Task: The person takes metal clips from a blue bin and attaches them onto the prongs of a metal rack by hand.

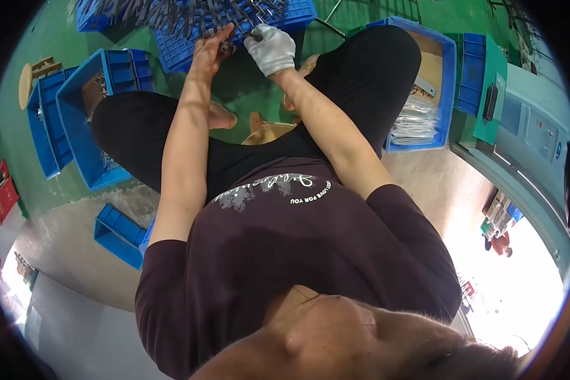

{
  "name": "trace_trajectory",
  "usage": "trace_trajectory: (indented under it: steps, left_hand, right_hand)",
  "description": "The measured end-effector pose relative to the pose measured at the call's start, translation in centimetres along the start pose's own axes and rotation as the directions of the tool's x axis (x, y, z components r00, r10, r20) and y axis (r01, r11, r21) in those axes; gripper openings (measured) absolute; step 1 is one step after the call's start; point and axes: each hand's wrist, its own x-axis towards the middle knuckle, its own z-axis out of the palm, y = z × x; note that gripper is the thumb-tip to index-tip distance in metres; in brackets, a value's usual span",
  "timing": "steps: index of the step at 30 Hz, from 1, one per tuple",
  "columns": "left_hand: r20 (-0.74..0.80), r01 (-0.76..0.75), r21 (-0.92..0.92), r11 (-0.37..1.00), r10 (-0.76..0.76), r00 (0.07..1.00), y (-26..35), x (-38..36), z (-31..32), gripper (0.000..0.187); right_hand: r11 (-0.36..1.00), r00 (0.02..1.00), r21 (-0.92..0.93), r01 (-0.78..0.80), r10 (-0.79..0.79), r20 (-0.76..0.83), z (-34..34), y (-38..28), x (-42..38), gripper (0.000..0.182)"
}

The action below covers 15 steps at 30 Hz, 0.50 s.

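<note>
Seated person reaching both hands into a blue crate of metal parts.

Both arms stretch straight forward between the knees. The left hand (213, 45), bare, curls its fingers closed around dark metal parts (190, 16) at the crate's (297, 12) near edge. Just beside it, the right hand (271, 47), in a white glove, pinches parts in the same crate, palm down, wrist bent. The crate sits on the green floor (247, 88) ahead of the feet. More blue bins (76, 120) stand to the left; another bin (446, 76) with bagged items lies to the right.
</note>
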Motion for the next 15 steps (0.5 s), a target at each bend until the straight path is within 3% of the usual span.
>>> trace_trajectory:
  steps: [2,8,11,15]
  left_hand:
    - [0.093,0.107,0.066,0.992,-0.113,0.989,0.1,1.2,-1.2,0.034]
    - [0.166,0.139,-0.021,0.99,-0.134,0.977,0.3,1.0,-1.1,0.028]
    - [0.131,0.141,-0.107,0.984,-0.126,0.983,0.2,0.1,-0.7,0.024]
    - [0.106,0.195,0.028,0.98,-0.197,0.975,0.1,-1.8,-3.2,0.02]
  right_hand:
    - [1.0,1.0,0.0,0.009,-0.009,0.002,0.3,0.1,0.0,0.024]
    - [0.998,0.998,0.035,-0.048,0.047,0.033,0.4,0.1,-0.2,0.024]
    - [0.996,0.999,0.087,-0.027,0.024,0.039,0.2,-0.2,-0.9,0.024]
    - [0.997,0.994,0.063,-0.041,0.034,0.103,-1.2,-1.4,-2.1,0.028]
